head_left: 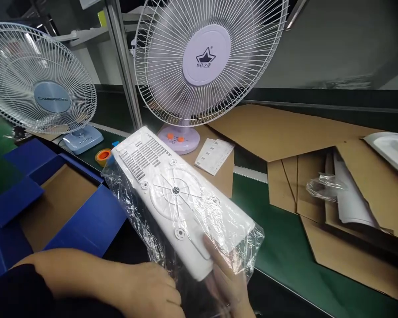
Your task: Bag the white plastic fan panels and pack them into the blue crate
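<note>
A flat white plastic housing (192, 212) lies tilted in front of me inside a clear plastic bag (146, 232). The face turned to me carries rows of vent slots, a ringed circle and several round screw recesses; its exact kind I cannot tell. My right hand (227, 269) grips the near end of it, thumb on the upper face and fingers partly hidden beneath. Beside the bag's lower left edge, my left hand (149, 287) is closed, knuckles up, with loose bag film at its fingers. Its fingertips are hidden.
A lilac desk fan (182, 141) stands behind the housing, a blue fan (82, 139) farther left. An opened blue box (86, 216) sits at left, near orange tape (103, 155). Printed paper (215, 155) lies on cardboard; an open carton (287, 181) occupies the green bench (281, 247) at right.
</note>
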{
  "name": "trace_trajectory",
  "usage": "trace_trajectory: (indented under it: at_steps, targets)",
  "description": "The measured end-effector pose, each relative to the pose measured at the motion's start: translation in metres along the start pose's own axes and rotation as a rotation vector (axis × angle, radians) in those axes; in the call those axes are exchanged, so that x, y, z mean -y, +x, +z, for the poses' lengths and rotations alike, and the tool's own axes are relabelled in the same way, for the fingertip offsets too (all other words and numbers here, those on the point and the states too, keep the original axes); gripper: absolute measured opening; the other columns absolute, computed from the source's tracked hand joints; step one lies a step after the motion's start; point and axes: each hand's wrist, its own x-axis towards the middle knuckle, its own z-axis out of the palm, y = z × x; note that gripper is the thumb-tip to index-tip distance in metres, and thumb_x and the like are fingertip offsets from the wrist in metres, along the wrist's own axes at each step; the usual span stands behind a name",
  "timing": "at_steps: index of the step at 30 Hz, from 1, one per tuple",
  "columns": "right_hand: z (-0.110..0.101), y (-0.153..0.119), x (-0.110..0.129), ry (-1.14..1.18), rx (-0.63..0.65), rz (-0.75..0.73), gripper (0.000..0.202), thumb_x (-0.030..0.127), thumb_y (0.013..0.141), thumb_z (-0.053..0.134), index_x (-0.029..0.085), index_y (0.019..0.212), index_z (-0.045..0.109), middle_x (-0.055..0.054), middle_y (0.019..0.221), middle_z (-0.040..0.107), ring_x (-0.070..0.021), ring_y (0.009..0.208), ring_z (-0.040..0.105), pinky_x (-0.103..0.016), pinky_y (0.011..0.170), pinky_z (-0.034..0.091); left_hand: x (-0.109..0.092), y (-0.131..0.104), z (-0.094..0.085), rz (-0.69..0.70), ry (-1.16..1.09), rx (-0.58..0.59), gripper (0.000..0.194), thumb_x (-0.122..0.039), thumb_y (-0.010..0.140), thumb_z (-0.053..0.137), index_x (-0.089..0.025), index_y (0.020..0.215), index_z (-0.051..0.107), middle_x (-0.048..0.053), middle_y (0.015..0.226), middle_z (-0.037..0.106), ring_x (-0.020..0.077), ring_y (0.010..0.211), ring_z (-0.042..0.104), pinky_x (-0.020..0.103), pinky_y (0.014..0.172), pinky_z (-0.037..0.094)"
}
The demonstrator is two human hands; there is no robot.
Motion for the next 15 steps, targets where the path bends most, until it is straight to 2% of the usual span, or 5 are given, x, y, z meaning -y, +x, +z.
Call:
trace_trajectory:
  at_steps: [4,7,9,12,15]
  targets:
    - [0.002,0.0,0.012,0.023,-0.104,0.012,0.113,0.031,0.068,0.105,0.027,0.166,0.05,-0.014,0.15,0.068,-0.0424,0.137,0.065,-0.062,0.123,0.051,0.006,-0.024,-0.006,-0.353,-0.42,-0.325,0.028,-0.045,0.1,0.075,-0.024,0.116,0.066,0.004,0.101,0.075,0.0205,0.092,0.07,0.035,0.086,0.052]
    - [0.0,0.0,0.017,0.08,-0.104,0.028,0.116,0.027,0.065,0.105,0.028,0.167,0.048,-0.014,0.15,0.067,-0.0431,0.134,0.067,-0.062,0.121,0.052,0.018,-0.027,-0.015,-0.855,-0.772,-0.831,0.041,-0.05,0.101,0.074,-0.023,0.131,0.063,0.013,0.134,0.069,0.0278,0.128,0.063,0.042,0.111,0.048]
    - [0.0,-0.001,0.018,0.102,-0.103,0.014,0.115,0.025,0.066,0.104,0.03,0.167,0.049,-0.013,0.15,0.068,-0.0423,0.133,0.068,-0.062,0.121,0.052,0.029,-0.018,-0.024,-1.026,-1.135,-1.146,0.052,-0.06,0.101,0.073,-0.022,0.134,0.064,0.015,0.144,0.065,0.031,0.139,0.058,0.046,0.116,0.048]
    - [0.004,-0.004,0.018,0.113,-0.101,-0.003,0.113,0.024,0.068,0.103,0.032,0.167,0.048,-0.012,0.151,0.067,-0.0412,0.134,0.067,-0.061,0.122,0.051,0.044,0.005,-0.042,-0.932,-1.546,-1.364,0.061,-0.066,0.096,0.077,-0.019,0.133,0.07,0.015,0.147,0.066,0.0337,0.143,0.057,0.049,0.118,0.05]
    - [0.005,-0.009,0.016,0.109,-0.077,0.012,0.11,0.027,0.071,0.102,0.032,0.167,0.048,-0.012,0.152,0.066,-0.0411,0.136,0.066,-0.062,0.123,0.05,0.049,0.026,-0.055,-0.734,-1.65,-1.378,0.061,-0.056,0.088,0.09,-0.019,0.134,0.074,0.012,0.145,0.07,0.0345,0.143,0.058,0.049,0.126,0.045]
